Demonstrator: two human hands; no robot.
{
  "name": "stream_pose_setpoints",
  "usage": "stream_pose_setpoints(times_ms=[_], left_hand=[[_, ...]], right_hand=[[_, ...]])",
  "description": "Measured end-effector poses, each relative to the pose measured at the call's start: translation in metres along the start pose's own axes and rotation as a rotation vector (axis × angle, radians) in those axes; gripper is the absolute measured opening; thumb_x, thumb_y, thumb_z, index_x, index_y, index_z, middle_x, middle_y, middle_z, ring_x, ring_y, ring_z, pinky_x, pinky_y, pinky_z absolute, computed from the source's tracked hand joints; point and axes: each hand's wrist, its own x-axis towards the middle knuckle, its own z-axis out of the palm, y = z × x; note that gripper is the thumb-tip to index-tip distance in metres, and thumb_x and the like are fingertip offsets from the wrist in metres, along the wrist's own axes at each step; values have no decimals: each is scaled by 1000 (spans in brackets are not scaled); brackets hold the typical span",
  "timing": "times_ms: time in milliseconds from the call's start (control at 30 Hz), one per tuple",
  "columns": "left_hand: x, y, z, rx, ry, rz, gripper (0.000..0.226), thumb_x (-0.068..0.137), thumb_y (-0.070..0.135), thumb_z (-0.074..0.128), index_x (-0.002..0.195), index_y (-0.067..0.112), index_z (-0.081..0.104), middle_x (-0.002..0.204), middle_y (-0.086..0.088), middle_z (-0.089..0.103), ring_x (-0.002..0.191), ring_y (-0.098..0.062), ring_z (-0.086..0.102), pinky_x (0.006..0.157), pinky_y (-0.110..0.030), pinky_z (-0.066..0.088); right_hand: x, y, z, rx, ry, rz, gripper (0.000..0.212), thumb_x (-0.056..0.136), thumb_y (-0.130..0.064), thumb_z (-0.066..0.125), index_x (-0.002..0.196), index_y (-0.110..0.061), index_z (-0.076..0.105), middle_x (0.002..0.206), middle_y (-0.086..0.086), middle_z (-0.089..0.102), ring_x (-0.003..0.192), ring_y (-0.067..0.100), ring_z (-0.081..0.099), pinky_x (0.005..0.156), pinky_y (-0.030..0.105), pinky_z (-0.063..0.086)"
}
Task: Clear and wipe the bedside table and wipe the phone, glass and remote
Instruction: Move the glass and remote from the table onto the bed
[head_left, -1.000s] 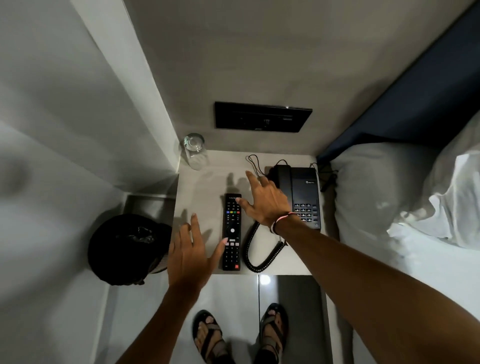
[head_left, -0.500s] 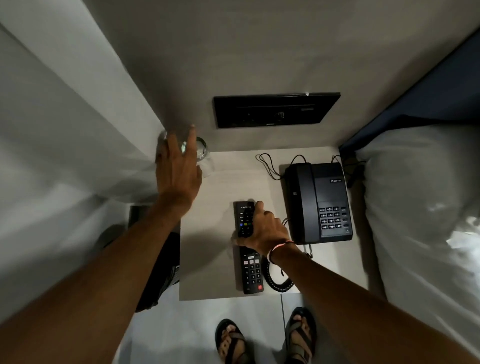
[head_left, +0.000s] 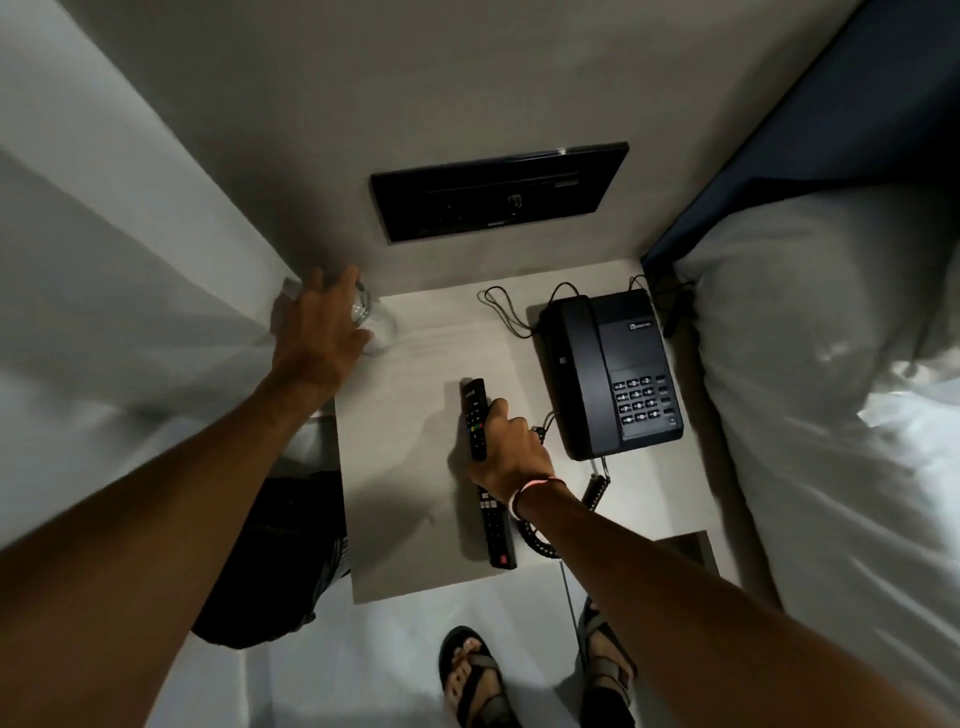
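Note:
A pale bedside table (head_left: 410, 467) stands against the wall. My left hand (head_left: 322, 332) wraps around a clear glass (head_left: 376, 325) at the table's back left corner; most of the glass is hidden by my fingers. My right hand (head_left: 511, 447) grips a long black remote (head_left: 477, 415) in the middle of the table, my thumb lying along its right edge. The remote's lower end still lies on the tabletop. A black phone (head_left: 610, 374) with a keypad sits at the right, its coiled cord (head_left: 592, 493) trailing towards me.
A black switch panel (head_left: 498, 189) is set into the wall above the table. A dark waste bin (head_left: 275, 556) stands left of the table on the floor. A white pillow and bed (head_left: 831, 415) lie to the right. My sandalled feet (head_left: 478, 680) are below.
My left hand reached from the table's front edge to the glass and closed around it. My right hand left the phone's handset and took hold of the remote.

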Motion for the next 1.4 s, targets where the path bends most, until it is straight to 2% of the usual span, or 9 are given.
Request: stream_pose_setpoints(times_ms=[200, 367, 467, 567, 667, 767, 867, 1033, 1400], left_hand=[[-41, 16, -34, -177, 70, 133, 52, 80, 9, 78, 126, 1, 53, 122, -25, 50, 109, -43, 52, 94, -51, 44], [-62, 29, -51, -136, 76, 220, 52, 80, 18, 78, 125, 10, 53, 117, -15, 50, 100, -40, 57, 86, -48, 50], [-74, 73, -84, -137, 123, 355, 51, 76, 16, 83, 120, 9, 58, 112, -14, 52, 92, -40, 62, 81, -47, 54], [-86, 125, -113, -148, 101, 536, 47, 83, 16, 78, 124, 9, 56, 117, -12, 51, 94, -33, 63, 81, -44, 56], [-104, 184, -136, -118, 115, 656, 54, 79, 17, 82, 126, 12, 57, 120, -10, 53, 96, -29, 66, 81, -39, 59], [-122, 245, -152, -106, 90, 768, 58, 73, 17, 87, 125, 13, 61, 118, -7, 55, 96, -30, 68, 82, -39, 59], [-139, 313, -159, -106, 51, 917, 60, 71, 18, 88, 125, 13, 62, 117, -8, 57, 92, -32, 69, 81, -43, 60], [-166, 413, -153, -154, 14, 1083, 63, 73, 20, 88, 128, 21, 58, 119, -3, 55, 92, -29, 68, 80, -44, 61], [-251, 570, -47, -432, -148, 1011, 57, 63, 28, 92, 101, 18, 52, 96, -4, 58, 82, -23, 59, 68, -31, 46]], right_hand=[[-34, 9, -34, 297, -11, 75, 61, 74, -39, 83, 122, -12, 57, 119, 9, 65, 111, 29, 62, 97, 40, 53], [-51, 20, -58, 444, -37, 71, 52, 74, -22, 85, 120, -14, 62, 116, 2, 67, 113, 19, 61, 96, 26, 47], [-92, 39, -104, 547, -57, 32, 51, 80, -10, 80, 126, -5, 59, 119, 8, 66, 113, 23, 62, 104, 36, 48], [-133, 65, -147, 618, -54, 6, 46, 85, 0, 72, 128, -4, 54, 110, 9, 64, 96, 16, 61, 81, 21, 56], [-177, 98, -185, 630, -9, 64, 29, 88, -2, 69, 112, -13, 58, 101, 8, 65, 90, 20, 62, 76, 29, 54], [-218, 133, -215, 660, 79, 151, 22, 82, -4, 74, 93, -18, 60, 93, 6, 66, 81, 20, 65, 75, 30, 58], [-260, 178, -239, 632, 219, 277, 45, 71, -23, 85, 105, -14, 58, 104, 10, 66, 100, 29, 65, 93, 42, 54], [-315, 251, -256, 686, 442, 477, 60, 74, -26, 82, 118, -10, 44, 106, 7, 57, 91, 24, 54, 74, 30, 42], [-400, 412, -251, 791, 802, 827, 47, 74, -34, 75, 108, -6, 60, 112, 15, 61, 98, 32, 62, 74, 29, 47]])
